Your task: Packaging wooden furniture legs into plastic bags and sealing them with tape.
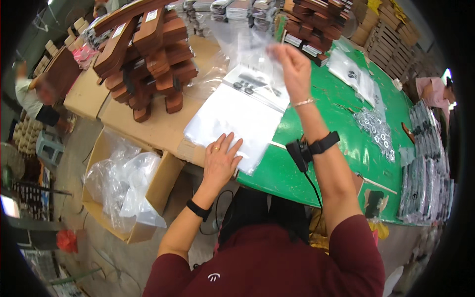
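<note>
**A Flat Palm and a Firm Pinch**

At left, an open brown cardboard box (170, 180) holds crumpled clear plastic bags (118, 188). Beyond it, reddish-brown wooden boards (170, 49) stand in a crisscross stack. Front and centre, the person's left hand (220, 163) lies flat, fingers spread and gripping nothing, on the near edge of a smooth white plastic-like sheet (237, 123), which rests partly on the glossy green desk (282, 173). At its far end, the right hand (296, 69) is closed, seemingly pinching a clear plastic film (237, 44) raised above the surface; motion blur hides the exact grip. The work likely goes best with the left palm weighted evenly so the sheet cannot slide, and the film held by its edge, lifted smoothly, without creasing. Farther right lie clear flat packets (351, 74) and bagged grey rings (378, 133).
</note>
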`<state>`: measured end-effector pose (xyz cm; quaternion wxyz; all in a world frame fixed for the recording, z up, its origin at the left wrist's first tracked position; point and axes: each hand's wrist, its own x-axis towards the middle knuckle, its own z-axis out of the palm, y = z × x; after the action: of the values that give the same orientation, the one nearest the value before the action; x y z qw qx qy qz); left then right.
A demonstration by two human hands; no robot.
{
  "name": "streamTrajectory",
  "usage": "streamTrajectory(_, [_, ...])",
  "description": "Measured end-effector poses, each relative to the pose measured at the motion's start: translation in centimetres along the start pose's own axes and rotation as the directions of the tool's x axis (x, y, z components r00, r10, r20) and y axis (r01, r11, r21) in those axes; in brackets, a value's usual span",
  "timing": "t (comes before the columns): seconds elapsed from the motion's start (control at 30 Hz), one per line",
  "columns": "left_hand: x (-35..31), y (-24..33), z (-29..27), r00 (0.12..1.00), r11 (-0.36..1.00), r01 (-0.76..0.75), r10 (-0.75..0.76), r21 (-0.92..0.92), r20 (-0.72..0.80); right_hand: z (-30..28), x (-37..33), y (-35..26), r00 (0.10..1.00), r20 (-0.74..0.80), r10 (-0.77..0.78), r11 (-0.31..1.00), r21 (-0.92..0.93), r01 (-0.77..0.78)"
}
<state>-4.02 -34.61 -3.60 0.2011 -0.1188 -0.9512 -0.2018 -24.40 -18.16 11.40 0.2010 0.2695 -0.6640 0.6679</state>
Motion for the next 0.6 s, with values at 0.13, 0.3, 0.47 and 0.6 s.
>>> streamTrajectory(0.13, [0.1,-0.1,0.4,0.999,0.999,0.044,-0.044,0.016,0.030,-1.0,0.4,-2.6,0.978,0.194,-0.074,0.993,-0.077,0.091])
streamTrajectory(0.3, [0.6,0.4,0.1,0.997,1.000,0.021,-0.021,-0.002,0.072,-1.3,-11.6,0.7,0.858,0.477,0.190,0.947,-0.318,-0.033])
streamTrajectory(0.47, [0.8,0.4,-0.1,0.999,0.999,0.015,-0.016,0.032,0.036,-2.1,-15.3,-0.8,0.889,0.447,0.099,0.970,-0.243,0.014])
streamTrajectory(0.6, [-0.2,-1.4,1.5,0.987,0.985,-0.103,0.084,-0.136,-0.135,-1.2,-16.6,-3.9,0.886,0.458,0.067,0.953,-0.291,0.078])
